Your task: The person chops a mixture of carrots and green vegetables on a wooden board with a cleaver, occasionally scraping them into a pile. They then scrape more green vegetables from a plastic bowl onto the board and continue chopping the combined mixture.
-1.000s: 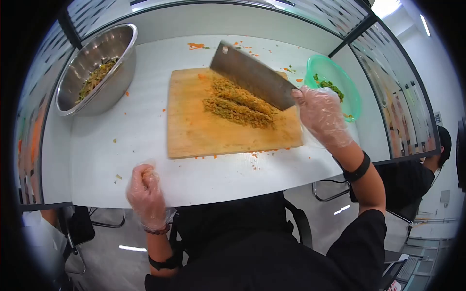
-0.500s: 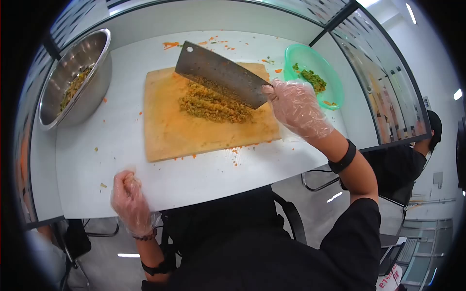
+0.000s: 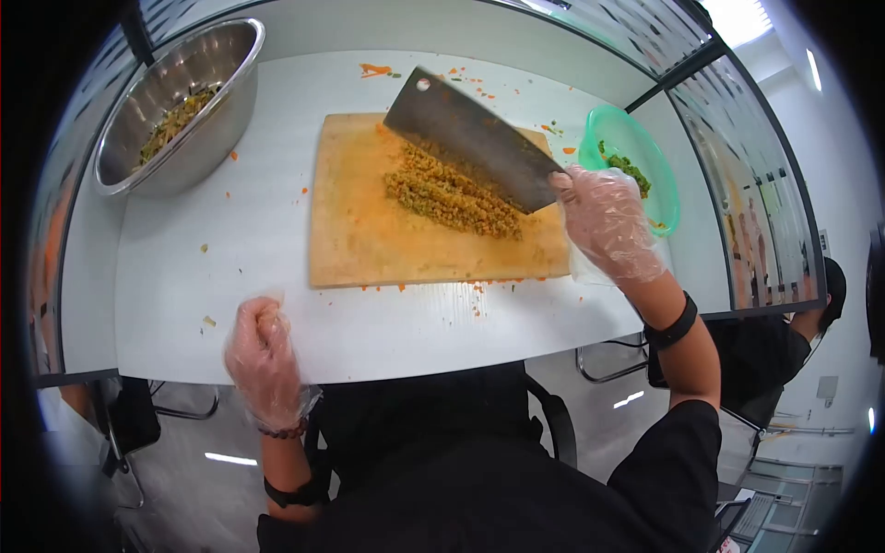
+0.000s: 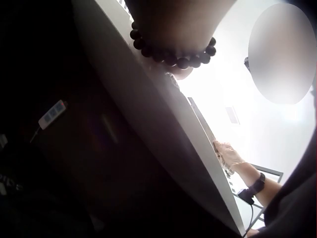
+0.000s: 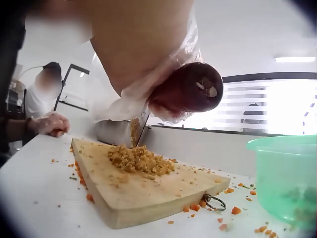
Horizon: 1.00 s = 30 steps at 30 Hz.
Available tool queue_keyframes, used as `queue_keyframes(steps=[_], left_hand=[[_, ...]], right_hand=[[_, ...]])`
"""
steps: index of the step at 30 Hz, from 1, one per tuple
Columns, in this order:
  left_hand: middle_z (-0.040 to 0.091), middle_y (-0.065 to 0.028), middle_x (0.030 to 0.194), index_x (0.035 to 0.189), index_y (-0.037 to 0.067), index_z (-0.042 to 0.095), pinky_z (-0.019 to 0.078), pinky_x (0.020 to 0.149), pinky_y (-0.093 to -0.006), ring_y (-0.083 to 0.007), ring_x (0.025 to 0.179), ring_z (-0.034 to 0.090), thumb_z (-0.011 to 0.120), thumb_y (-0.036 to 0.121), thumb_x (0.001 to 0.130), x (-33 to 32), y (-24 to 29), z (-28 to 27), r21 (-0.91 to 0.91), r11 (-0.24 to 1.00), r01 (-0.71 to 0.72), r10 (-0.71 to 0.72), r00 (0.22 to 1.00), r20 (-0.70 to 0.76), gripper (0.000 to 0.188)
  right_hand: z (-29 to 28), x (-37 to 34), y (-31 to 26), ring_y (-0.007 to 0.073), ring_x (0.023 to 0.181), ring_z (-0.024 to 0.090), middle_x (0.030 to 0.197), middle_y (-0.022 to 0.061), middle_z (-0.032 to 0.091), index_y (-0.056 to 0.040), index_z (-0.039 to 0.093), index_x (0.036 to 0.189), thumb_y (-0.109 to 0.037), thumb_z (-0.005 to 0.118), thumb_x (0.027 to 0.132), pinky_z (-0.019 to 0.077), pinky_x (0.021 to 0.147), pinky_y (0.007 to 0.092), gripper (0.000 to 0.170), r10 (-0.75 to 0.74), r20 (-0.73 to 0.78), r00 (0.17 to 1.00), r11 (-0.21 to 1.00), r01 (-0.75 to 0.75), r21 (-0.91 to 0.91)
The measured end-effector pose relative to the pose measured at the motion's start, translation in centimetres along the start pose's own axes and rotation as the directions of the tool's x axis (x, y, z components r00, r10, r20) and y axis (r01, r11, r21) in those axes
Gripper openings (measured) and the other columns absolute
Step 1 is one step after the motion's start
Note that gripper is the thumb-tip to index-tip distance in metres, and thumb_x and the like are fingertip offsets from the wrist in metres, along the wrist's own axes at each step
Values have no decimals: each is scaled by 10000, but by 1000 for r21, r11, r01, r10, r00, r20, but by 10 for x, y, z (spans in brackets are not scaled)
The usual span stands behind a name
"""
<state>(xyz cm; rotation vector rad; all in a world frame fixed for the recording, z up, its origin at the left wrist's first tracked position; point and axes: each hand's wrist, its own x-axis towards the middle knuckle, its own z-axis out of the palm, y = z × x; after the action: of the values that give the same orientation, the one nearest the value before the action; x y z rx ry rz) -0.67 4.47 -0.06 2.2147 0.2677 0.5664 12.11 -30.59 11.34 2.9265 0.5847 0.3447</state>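
Observation:
In the head view my gloved right hand (image 3: 608,221) grips a wide cleaver (image 3: 475,138) at the right side of a wooden cutting board (image 3: 350,249). The blade slants up and left, along the far side of a heap of finely chopped orange and green vegetables (image 3: 452,198). The cleaver's dark round handle (image 5: 193,89) sticks out of the fist in the right wrist view. My gloved left hand (image 3: 265,355) rests at the table's front edge with curled fingers and nothing in it. In the left wrist view it is mostly hidden behind the wrist and a beaded bracelet (image 4: 183,62).
A steel bowl (image 3: 226,120) holding chopped vegetables stands at the far left. A green plastic bowl (image 3: 662,170) with chopped greens is right of the board. Orange bits (image 3: 375,70) lie scattered on the white table (image 3: 184,286). Low partitions (image 3: 442,28) enclose it. Another person (image 3: 820,295) is at the right.
The whole head view has shifted about. The cleaver stays over the heap's far side, and a groove seen in the heap earlier no longer shows. The left hand keeps its place.

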Motion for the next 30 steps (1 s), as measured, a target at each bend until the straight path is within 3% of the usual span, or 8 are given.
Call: queue_keyframes(steps=[11,14,18,20,23,26,27,30], left_hand=[[549,-60,727,1015,-16,617,445,633,-281,-141,661,520,459,-36,897,1,-2,3,-22,1000,17,-18,999,-35,199],[640,-189,818,987,14,645,488,683,-402,-350,719,610,526,11,866,2,1,0,-12,998,57,-57,998,-9,170],[611,-140,788,1002,4,635,473,667,-355,-270,701,581,504,3,889,3,-5,2,-3,1000,26,-26,1000,-15,174],[554,-51,730,1018,-17,616,436,627,-269,-130,664,516,468,-9,932,0,-5,4,-5,1000,9,-9,1000,-28,171],[642,-187,832,1011,9,639,495,694,-401,-335,728,620,518,7,867,1,-3,1,-8,998,68,-69,998,-3,188],[649,-181,840,1017,5,640,499,703,-399,-329,738,625,520,9,872,1,-5,1,-32,996,82,-82,997,-6,188],[650,-178,839,1019,5,641,500,703,-394,-326,737,625,520,10,874,0,-5,1,-20,997,77,-77,997,0,189],[623,-139,803,1022,-2,636,484,680,-350,-263,713,594,497,-4,887,0,-2,0,14,999,36,-36,999,-10,194]], right_hand=[[12,6,11,326,643,633,681,128,627,-102,655,826,-249,498,993,481,585,453,272,-63,-58,996,994,58,-90],[19,2,11,317,658,639,698,122,637,-125,673,843,-234,503,984,485,593,452,246,-81,-75,994,991,72,-115],[-7,3,-3,308,672,647,712,121,645,-136,687,869,-203,515,964,490,599,441,207,-74,67,995,977,86,-196],[-3,2,9,310,667,650,713,131,645,-120,687,883,-171,523,944,496,602,437,182,-85,-172,981,996,79,-46],[13,0,11,328,676,650,710,142,643,-97,672,871,-159,523,945,497,618,462,178,-80,-33,996,986,74,-148],[6,-1,12,344,695,655,722,152,649,-71,661,869,-204,501,984,498,636,480,238,-90,-75,993,992,83,-93],[8,-2,15,364,723,660,747,167,659,-65,662,862,-248,465,1018,506,656,482,310,81,-95,992,992,-72,102],[12,-6,7,373,735,657,755,182,661,-57,661,833,-260,473,1022,508,667,483,336,59,39,997,997,-57,-60]])
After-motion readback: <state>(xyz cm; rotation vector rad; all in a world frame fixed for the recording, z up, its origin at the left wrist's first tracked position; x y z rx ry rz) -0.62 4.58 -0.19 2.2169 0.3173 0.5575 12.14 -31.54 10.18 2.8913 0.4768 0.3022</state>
